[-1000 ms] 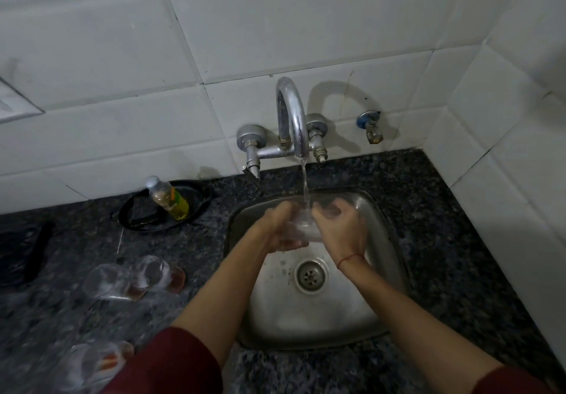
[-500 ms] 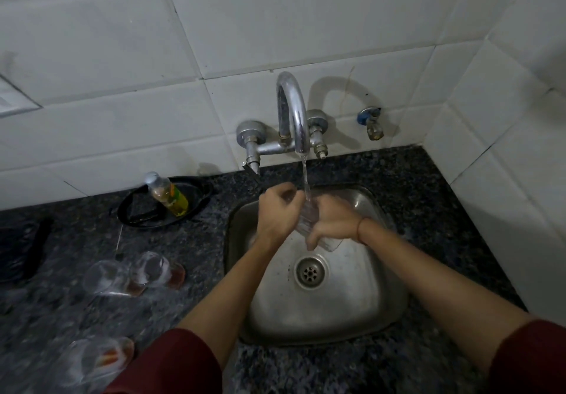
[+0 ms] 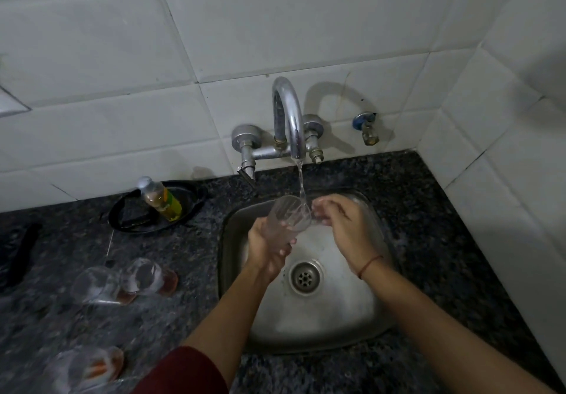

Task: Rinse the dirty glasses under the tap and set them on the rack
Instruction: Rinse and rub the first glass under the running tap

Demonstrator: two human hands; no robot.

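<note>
Glass (image 3: pixel 286 220) at centre frame over sink (image 3: pixel 228 240), clasped low by left hand (image 3: pixel 268 251), long axis tilted toward upper right, mouth under running tap (image 3: pixel 289 112). Right hand (image 3: pixel 347 228) just beside rim, fingers (image 3: pixel 330 202) curled; grasping or not, cannot tell.

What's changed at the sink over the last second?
The glass was tipped mouth-up under the stream; the left hand now grips its lower part. The right hand slid off its body to beside the rim. The tap still runs; the counter glasses are unmoved.
</note>
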